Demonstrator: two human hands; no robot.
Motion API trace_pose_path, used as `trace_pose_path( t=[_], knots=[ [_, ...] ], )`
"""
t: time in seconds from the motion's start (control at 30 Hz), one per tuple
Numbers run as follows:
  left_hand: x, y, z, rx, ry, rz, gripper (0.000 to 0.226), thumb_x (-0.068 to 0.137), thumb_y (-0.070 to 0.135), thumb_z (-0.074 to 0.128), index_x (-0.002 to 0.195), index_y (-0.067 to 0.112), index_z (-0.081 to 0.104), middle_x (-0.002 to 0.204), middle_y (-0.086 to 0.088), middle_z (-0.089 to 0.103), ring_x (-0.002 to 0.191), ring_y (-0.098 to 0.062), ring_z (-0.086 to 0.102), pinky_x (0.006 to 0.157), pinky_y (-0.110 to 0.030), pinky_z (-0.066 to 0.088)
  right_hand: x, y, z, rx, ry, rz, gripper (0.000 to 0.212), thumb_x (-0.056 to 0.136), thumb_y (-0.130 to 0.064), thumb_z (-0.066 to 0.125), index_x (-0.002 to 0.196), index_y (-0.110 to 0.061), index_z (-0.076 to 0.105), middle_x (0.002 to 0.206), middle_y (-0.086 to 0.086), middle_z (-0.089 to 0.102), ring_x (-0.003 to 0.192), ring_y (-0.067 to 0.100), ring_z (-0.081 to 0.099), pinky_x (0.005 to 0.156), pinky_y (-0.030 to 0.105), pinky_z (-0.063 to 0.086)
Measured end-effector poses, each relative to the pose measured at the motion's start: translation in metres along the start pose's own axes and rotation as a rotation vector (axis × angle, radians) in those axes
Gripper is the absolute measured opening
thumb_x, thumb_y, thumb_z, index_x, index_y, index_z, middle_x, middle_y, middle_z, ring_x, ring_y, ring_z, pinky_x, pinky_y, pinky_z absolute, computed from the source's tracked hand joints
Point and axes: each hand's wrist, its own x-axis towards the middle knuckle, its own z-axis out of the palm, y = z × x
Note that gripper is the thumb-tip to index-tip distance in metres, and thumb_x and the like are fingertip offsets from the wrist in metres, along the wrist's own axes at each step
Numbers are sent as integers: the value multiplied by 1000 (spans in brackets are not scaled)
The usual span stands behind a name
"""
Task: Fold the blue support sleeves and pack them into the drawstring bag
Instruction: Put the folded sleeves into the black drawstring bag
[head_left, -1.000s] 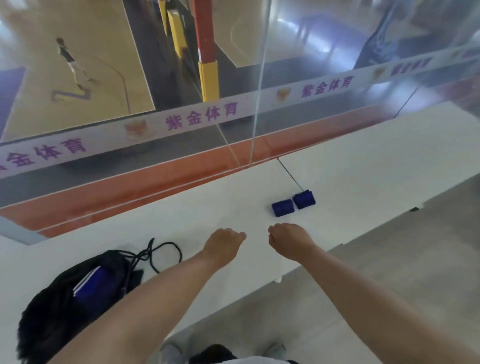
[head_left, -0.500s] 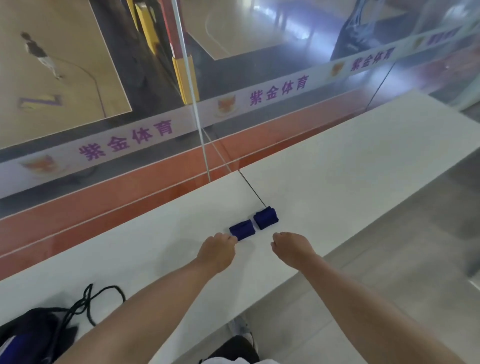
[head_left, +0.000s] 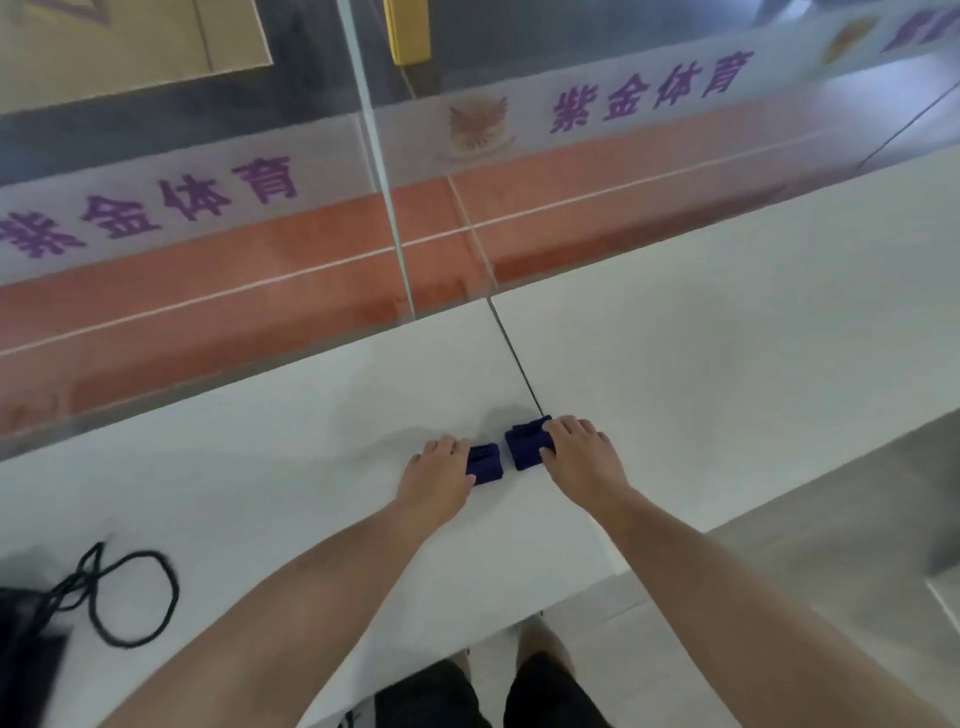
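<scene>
White laminate makes up the bench (head_left: 727, 332) you are working at, with a glass wall along its far edge and a thin seam running from that edge toward you. At the near left corner lies your black drawstring bag (head_left: 23, 639), mostly cut off by the frame, its black cord (head_left: 132, 597) looped loosely on the bench beside it. You cannot see into the bag from here, so whether anything is already packed cannot be told.

Your left hand (head_left: 439, 480) rests on the left blue sleeve (head_left: 485, 465), fingers curled over its left edge; whether you are pinching it yet cannot be told. Your right hand (head_left: 582, 462) lies on the right blue sleeve (head_left: 527, 444), fingers spread over its right edge and thumb at its near side; again the grip is not clearly closed. Both sleeves sit near the middle of the bench, just beside each other at the end of the seam, a narrow gap between them.

Both sleeves already look like small folded bundles, so the folding seems done. Packing is what is left: you need to lift them and carry them to the bag, well apart at the near left.
</scene>
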Motion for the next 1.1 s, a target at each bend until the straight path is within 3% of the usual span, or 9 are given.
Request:
trace_pose_path(
  t=[0.17, 0.37, 0.47, 0.63, 0.7, 0.83, 0.97, 1.1],
  knots=[
    [13, -4, 27, -31, 69, -99, 35, 97, 30, 54, 128, 15, 52, 124, -3, 56, 113, -24, 50, 89, -34, 44, 42, 15, 20, -28, -147, -81, 42, 96, -33, 58, 133, -17, 46, 141, 0, 48, 127, 25, 46, 102, 37, 42],
    [13, -2, 34, -119, 59, -222, 40, 94, 37, 57, 127, 14, 53, 122, -7, 53, 115, -27, 46, 95, -35, 43, 58, 16, 23, -81, -214, -42, 49, 92, -39, 64, 132, -15, 50, 129, 7, 50, 113, 29, 49, 97, 37, 44],
    [14, -1, 30, -176, 6, -257, 40, 92, 37, 60, 122, 12, 54, 120, -9, 52, 113, -29, 48, 95, -37, 45, 57, 16, 20, -168, -276, -23, 46, 90, -45, 63, 123, -15, 57, 122, 8, 48, 111, 28, 48, 93, 37, 45],
    [13, -6, 18, -412, -49, -373, 27, 84, 29, 64, 102, 11, 57, 111, -9, 54, 95, -29, 58, 76, -34, 47, 57, 14, 4, -145, -370, -14, 43, 82, -36, 62, 118, -13, 56, 118, 7, 52, 108, 29, 51, 85, 36, 48],
    [10, -10, 15, -535, -25, -439, 23, 80, 27, 67, 95, 13, 55, 103, -7, 60, 88, -27, 60, 68, -31, 44, 59, 12, -3, -16, -419, 41, 40, 81, -32, 64, 115, -13, 54, 111, 6, 60, 99, 26, 58, 76, 34, 51],
    [7, -13, 9, -721, 3, -530, 28, 86, 30, 68, 108, 15, 60, 100, -2, 67, 90, -21, 63, 70, -28, 44, 64, 3, -16, 372, -455, 143, 39, 85, -36, 72, 114, -16, 58, 104, 3, 67, 89, 19, 64, 67, 25, 47],
    [8, -11, 8, -871, -20, -622, 26, 96, 35, 57, 104, 11, 65, 97, -5, 69, 87, -23, 63, 67, -29, 44, 63, -15, -21, 700, -603, 203, 26, 95, -32, 63, 115, -16, 63, 108, 5, 70, 90, 17, 64, 77, 30, 52],
    [10, -7, 11, -1129, -21, -671, 26, 102, 28, 46, 111, 15, 66, 108, -8, 69, 96, -23, 62, 88, -38, 52, 63, -25, -9, 923, -727, 270, 27, 99, -24, 58, 122, -10, 61, 114, 9, 72, 99, 21, 65, 86, 33, 54]
  ],
)
